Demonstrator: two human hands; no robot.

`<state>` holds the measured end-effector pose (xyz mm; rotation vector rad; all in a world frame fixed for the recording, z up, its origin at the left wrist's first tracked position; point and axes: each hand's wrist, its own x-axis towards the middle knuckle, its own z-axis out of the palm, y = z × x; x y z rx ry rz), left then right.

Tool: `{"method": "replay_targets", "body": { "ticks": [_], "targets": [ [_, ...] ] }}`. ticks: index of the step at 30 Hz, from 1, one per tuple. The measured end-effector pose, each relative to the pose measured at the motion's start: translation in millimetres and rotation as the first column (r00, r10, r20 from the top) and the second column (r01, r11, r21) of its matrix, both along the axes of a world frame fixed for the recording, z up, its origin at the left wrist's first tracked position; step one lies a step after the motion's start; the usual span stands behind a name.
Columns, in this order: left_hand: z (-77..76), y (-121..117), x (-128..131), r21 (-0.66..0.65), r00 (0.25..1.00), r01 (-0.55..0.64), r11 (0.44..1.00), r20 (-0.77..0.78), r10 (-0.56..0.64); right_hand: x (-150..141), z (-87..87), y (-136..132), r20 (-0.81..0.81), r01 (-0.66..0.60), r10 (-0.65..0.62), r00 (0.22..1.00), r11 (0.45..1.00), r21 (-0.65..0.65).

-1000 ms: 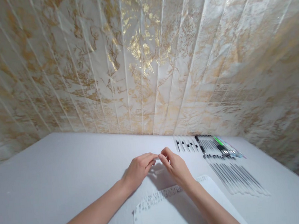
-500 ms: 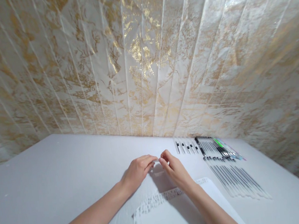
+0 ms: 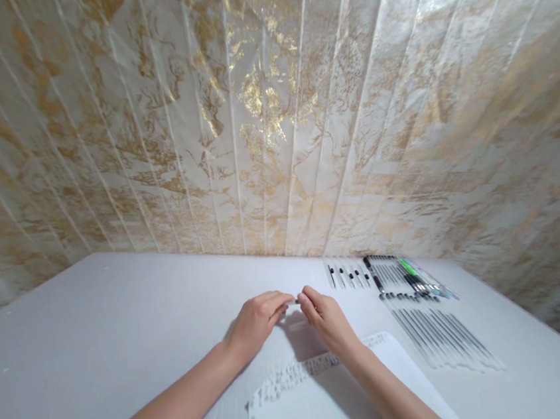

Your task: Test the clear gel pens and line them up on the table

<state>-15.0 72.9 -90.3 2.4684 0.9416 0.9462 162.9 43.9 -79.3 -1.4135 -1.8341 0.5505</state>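
Note:
Between my two hands is a slim pen (image 3: 294,303), only a short length of it showing, pale toward the left and dark toward the right. My left hand (image 3: 258,315) is closed round its left end, fingers bent over it. At the other end my right hand (image 3: 326,314) pinches the dark part between thumb and fingers. Most of the pen is hidden by the fingers. Just below the hands lie white paper sheets (image 3: 301,414) with rows of handwriting along the top edge.
To the right, several clear pen barrels (image 3: 446,338) lie in rows. Behind them are black pen caps (image 3: 402,298), thin refills (image 3: 391,272) and pens with a green piece (image 3: 407,266). Short parts with black tips (image 3: 350,275) lie near the patterned curtain (image 3: 270,117) behind the white table (image 3: 98,335).
My right hand's fingers have closed in on the pen's right end, and a dark part now shows there. My left hand stays nearly in place.

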Motion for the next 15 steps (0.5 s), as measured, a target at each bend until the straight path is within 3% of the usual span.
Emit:
{"method": "replay_targets", "body": {
  "ticks": [3, 8, 13, 15],
  "targets": [
    [-0.9, -0.5, 0.1, 0.023, 1.0, 0.008, 1.0, -0.003, -0.008, 0.7, -1.2, 0.9, -0.043, 0.004, -0.006, 0.999, 0.998, -0.057],
    [-2.6, -1.0, 0.6, 0.049, 1.0, 0.015, 0.999, -0.019, -0.014, 0.8, -1.9, 1.2, 0.005, 0.029, -0.029, 1.0, 0.999, 0.045],
    [-1.4, -2.2, 1.5, 0.114, 0.997, 0.043, 0.993, -0.069, -0.035, 1.2, -0.7, 0.1, -0.047, 0.053, -0.057, 0.997, 0.995, -0.081],
    [-0.6, -2.3, 1.1, 0.097, 0.999, 0.023, 0.995, -0.049, -0.018, 1.7, 2.2, -0.8, -0.047, 0.048, -0.051, 0.998, 0.997, -0.069]
  ]
}}
